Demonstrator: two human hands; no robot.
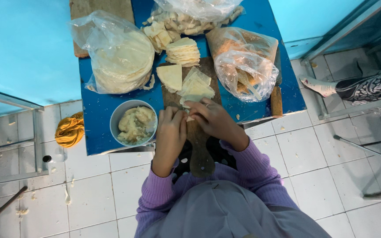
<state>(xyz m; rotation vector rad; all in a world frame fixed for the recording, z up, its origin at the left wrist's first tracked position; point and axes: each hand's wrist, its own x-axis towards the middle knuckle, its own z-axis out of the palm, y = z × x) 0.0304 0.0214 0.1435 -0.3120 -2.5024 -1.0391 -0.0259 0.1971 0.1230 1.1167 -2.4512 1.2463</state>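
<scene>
Pale dough sheet (189, 115) is pinched between the left hand (170, 132) and right hand (214, 120), both closed narrowly on it at the near end of the wooden board (198, 145), whose long axis runs near-to-far.

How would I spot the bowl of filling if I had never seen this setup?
Start at the low blue table in the middle. On its near left corner, just left of the long wooden board and the left hand, sits the round grey bowl. It is the only dish there, heaped with pale lumpy mash rather than flat pastry sheets.
</scene>
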